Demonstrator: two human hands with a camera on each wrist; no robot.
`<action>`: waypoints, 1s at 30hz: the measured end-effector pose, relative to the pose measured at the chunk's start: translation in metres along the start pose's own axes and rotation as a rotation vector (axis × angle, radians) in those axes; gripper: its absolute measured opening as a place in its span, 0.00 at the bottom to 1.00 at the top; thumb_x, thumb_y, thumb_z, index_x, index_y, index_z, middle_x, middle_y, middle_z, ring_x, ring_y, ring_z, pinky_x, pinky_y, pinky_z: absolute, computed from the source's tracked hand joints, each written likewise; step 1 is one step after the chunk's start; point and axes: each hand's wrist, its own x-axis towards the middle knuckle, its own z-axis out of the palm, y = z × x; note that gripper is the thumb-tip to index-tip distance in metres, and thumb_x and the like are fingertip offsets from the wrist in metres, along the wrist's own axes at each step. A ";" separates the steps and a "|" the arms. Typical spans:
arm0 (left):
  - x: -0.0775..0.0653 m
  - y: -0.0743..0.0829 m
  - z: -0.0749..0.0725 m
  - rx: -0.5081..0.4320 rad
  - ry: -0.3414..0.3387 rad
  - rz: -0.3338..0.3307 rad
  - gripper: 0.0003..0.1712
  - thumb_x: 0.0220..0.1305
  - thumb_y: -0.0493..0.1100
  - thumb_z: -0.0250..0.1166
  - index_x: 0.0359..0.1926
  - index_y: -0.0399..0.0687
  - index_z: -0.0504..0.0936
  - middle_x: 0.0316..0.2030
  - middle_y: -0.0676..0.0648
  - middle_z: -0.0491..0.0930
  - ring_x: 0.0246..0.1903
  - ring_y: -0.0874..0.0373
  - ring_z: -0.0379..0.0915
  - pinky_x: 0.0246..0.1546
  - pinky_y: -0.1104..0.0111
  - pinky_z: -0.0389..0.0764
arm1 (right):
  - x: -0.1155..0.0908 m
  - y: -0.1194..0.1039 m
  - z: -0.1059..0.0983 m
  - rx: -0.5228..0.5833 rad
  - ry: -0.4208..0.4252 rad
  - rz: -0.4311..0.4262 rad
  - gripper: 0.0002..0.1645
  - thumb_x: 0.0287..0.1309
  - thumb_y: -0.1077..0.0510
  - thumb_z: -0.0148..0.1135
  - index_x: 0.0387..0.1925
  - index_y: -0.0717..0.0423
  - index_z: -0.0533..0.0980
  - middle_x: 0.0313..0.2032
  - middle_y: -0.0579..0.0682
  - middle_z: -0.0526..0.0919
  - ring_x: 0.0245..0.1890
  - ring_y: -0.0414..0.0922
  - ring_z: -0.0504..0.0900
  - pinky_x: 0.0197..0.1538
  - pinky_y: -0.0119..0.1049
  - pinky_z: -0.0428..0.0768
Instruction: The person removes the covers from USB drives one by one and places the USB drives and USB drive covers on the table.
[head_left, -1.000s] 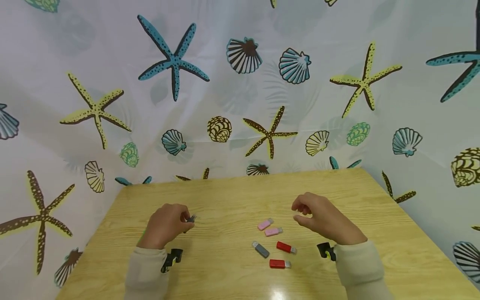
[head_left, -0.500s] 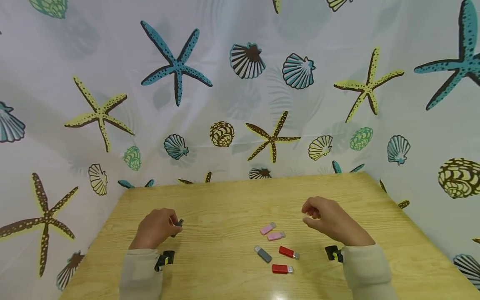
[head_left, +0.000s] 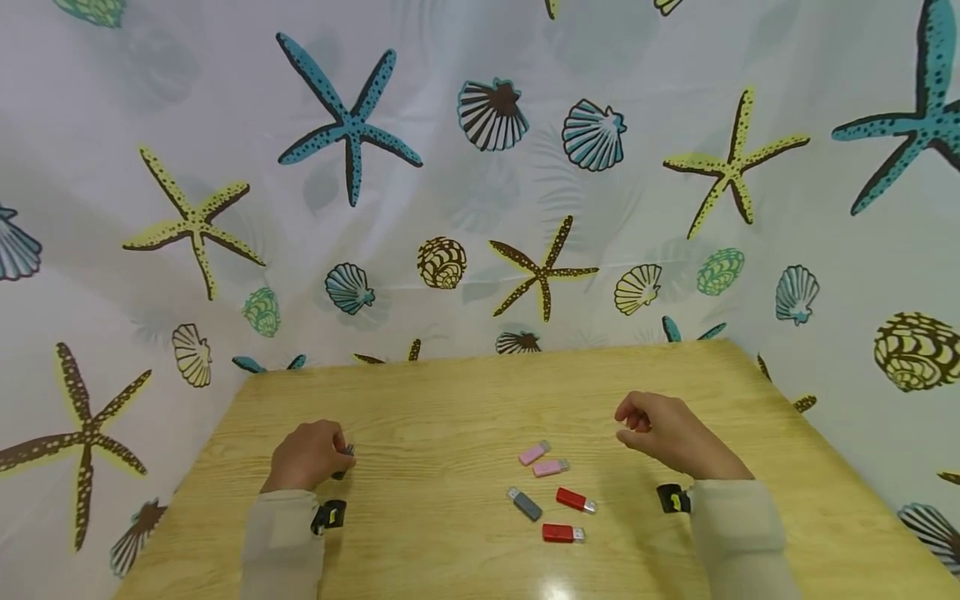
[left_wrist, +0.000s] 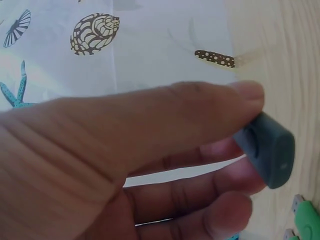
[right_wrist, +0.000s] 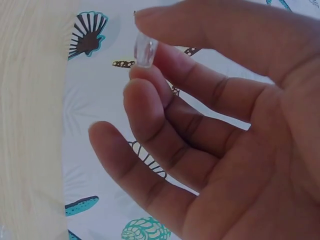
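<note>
In the head view my left hand is over the left part of the table, pinching a dark grey USB stick. The left wrist view shows that USB stick between thumb and fingers, its blunt end outward. My right hand is raised above the right side. Its thumb and forefinger pinch a small clear plastic cap, too small to make out in the head view. Between the hands lie two pink USB sticks, a grey USB stick and two red USB sticks.
Green USB sticks lie at the left wrist view's lower right corner; my left hand hides them in the head view. The wooden table ends at a white curtain printed with starfish and shells.
My left hand has moved left with the grey USB stick, whose connector end pointed outward earlier. My right hand has shifted a little to the right. The USB sticks on the table stay put.
</note>
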 end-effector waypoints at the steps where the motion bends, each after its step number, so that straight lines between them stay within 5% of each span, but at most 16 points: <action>1: 0.000 -0.001 0.001 0.000 -0.002 -0.006 0.10 0.54 0.42 0.70 0.26 0.45 0.77 0.20 0.51 0.76 0.18 0.58 0.68 0.19 0.65 0.68 | 0.000 0.002 0.001 0.001 -0.003 -0.001 0.07 0.58 0.61 0.64 0.38 0.57 0.76 0.29 0.46 0.76 0.30 0.41 0.72 0.35 0.37 0.75; 14: 0.005 -0.014 0.010 0.016 -0.051 -0.077 0.11 0.54 0.44 0.71 0.25 0.45 0.76 0.22 0.50 0.78 0.19 0.57 0.70 0.18 0.64 0.70 | 0.007 0.026 0.007 -0.009 -0.030 0.023 0.06 0.57 0.63 0.62 0.36 0.61 0.77 0.28 0.48 0.76 0.27 0.42 0.72 0.32 0.37 0.74; 30: 0.014 -0.016 0.023 0.029 -0.072 -0.135 0.13 0.51 0.44 0.73 0.22 0.46 0.76 0.20 0.50 0.77 0.19 0.57 0.70 0.18 0.65 0.69 | -0.001 0.056 0.014 -0.032 -0.084 0.193 0.06 0.56 0.62 0.62 0.33 0.62 0.77 0.31 0.53 0.79 0.27 0.45 0.75 0.29 0.40 0.75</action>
